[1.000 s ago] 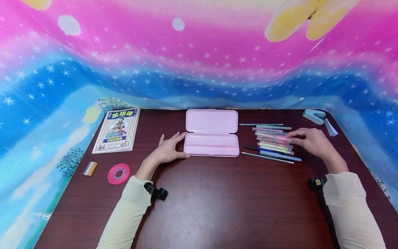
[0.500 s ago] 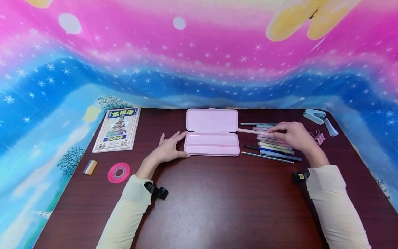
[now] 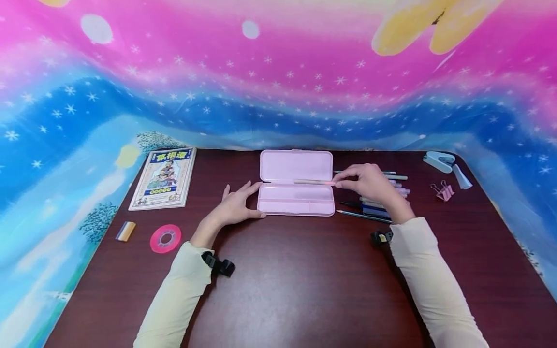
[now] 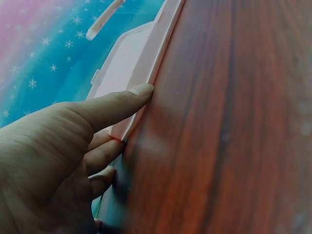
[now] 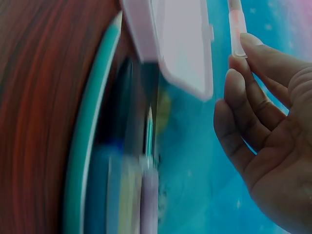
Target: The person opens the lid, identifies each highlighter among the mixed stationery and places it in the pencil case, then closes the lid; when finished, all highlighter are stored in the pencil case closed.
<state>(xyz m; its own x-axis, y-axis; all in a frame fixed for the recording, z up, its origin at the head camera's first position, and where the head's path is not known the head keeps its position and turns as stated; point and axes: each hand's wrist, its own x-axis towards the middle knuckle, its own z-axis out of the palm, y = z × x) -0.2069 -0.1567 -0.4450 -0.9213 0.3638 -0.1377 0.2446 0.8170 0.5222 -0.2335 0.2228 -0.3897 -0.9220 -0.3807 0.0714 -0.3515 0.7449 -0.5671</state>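
The right hand is pinching a pink pen by its end, holding it level over the open pink pencil case, about where lid and tray are meeting. The case is lying near the middle of the table's far edge. The left hand is resting flat against the case's left end, fingers straight and together, pressing its side. The remaining pens are lying just right of the case, partly hidden under the right wrist. A booklet is sitting by the far left corner, a stapler by the far right corner
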